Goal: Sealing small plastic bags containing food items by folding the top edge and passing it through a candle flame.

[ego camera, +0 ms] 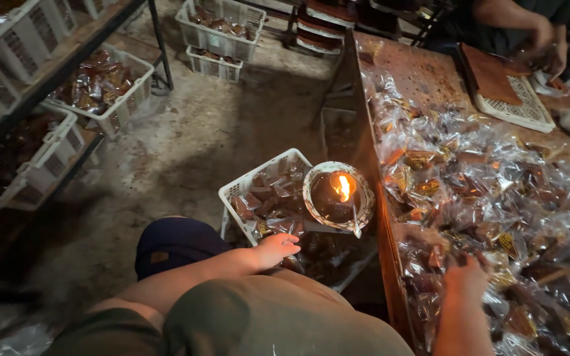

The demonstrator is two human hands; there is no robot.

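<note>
My left hand (275, 249) hovers with fingers spread over a white plastic crate (258, 178) full of wrapped brown sweets, and holds nothing. Just beyond it a small oil lamp (338, 196) burns with an open flame on the crate's edge. My right hand (466, 275) reaches into a heap of clear-wrapped brown sweets (489, 191) on the wooden table (417, 72); its fingers are buried among the packets, so their grip is hidden.
Another person's hands (542, 46) work at the table's far end beside a white mesh tray (519, 109) with a brown slab. White crates of packets sit on shelves (67, 99) at left and on the floor (219, 39).
</note>
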